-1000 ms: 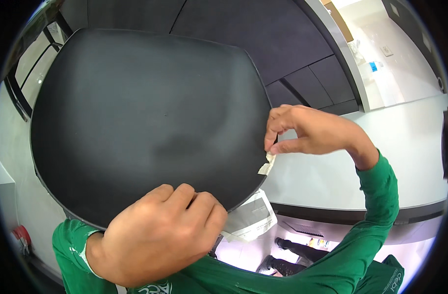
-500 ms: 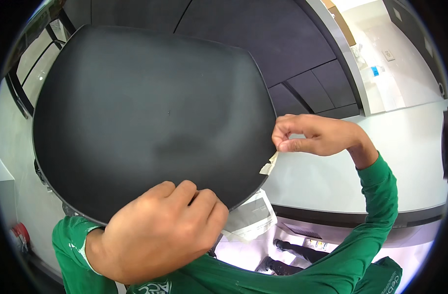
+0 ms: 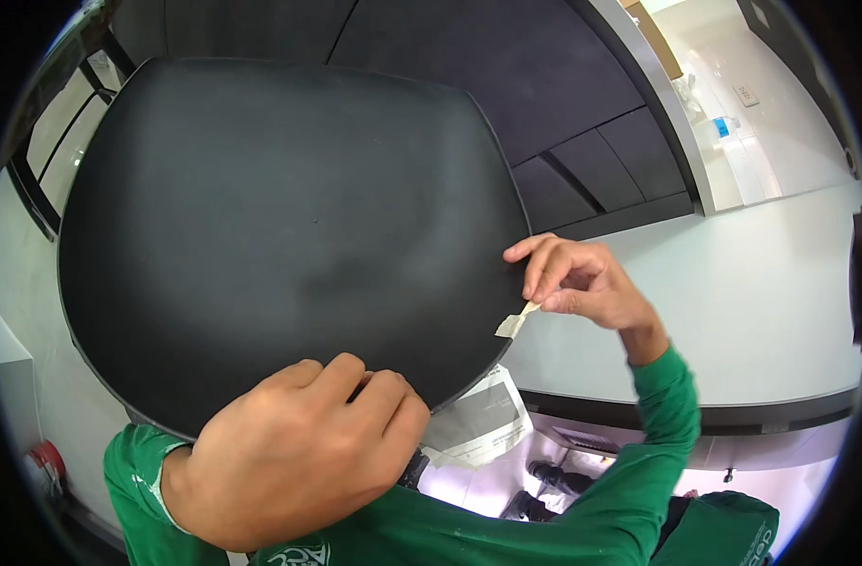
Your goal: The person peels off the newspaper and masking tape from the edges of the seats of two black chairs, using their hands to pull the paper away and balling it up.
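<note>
A large black chair-back-shaped panel (image 3: pixel 289 189) with rounded near corners and a smooth matte face fills the middle and left of the view. At its right edge a cream strip of masking tape (image 3: pixel 510 326) is partly stuck to the rim. My right hand (image 3: pixel 582 283) pinches the upper end of that tape between thumb and fingers. Over the panel's near edge lies my left hand (image 3: pixel 303 448), closed, knuckles up and fingers curled under. Its fingertips are hidden, so what they grip cannot be seen. Below the panel's right corner hangs a printed paper sheet (image 3: pixel 483 420).
To the right stretches a white counter (image 3: pixel 733 302) with a dark front edge. Dark cabinet fronts (image 3: pixel 544 85) stand behind the panel. A bottle with a blue label (image 3: pixel 723 126) sits far right. Below are another person's legs (image 3: pixel 553 481) and a red object (image 3: pixel 46 459) at lower left.
My right hand has moved down and slightly left, turning at the wrist, and the tape end now stands up from the edge. The left hand has stayed nearly in place.
</note>
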Demonstrator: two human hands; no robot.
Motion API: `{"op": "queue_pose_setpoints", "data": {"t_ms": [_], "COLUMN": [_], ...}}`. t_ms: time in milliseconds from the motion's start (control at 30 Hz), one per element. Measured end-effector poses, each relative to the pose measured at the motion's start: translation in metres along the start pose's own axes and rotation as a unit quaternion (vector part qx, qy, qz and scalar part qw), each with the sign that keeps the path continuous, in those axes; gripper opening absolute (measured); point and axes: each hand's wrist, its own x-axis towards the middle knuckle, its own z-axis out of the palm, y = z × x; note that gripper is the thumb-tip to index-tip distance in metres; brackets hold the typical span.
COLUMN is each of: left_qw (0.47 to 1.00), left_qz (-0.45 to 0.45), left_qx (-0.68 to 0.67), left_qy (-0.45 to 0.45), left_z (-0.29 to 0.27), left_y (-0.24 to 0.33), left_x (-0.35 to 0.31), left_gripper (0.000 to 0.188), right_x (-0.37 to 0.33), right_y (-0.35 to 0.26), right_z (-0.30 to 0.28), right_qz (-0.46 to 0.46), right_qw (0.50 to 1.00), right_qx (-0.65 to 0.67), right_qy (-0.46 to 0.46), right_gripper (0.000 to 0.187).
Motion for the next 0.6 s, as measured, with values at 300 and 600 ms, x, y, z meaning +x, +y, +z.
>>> {"op": "queue_pose_setpoints", "data": {"t_ms": [300, 600], "left_qw": [1.000, 0.999], "left_qz": [0.011, 0.028], "left_qx": [-0.002, -0.018], "left_qy": [0.006, 0.023], "left_z": [0.001, -0.004], "left_y": [-0.003, -0.007], "left_x": [0.002, 0.001], "left_gripper": [0.020, 0.015], "right_x": [-0.040, -0.012], "right_y": [0.095, -0.024], "right_z": [0.108, 0.038], "right_qz": [-0.238, -0.136], "right_qw": [0.880, 0.854], "right_qx": [0.116, -0.087], "right_qy": [0.395, 0.495], "right_gripper": [0.015, 0.021]}}
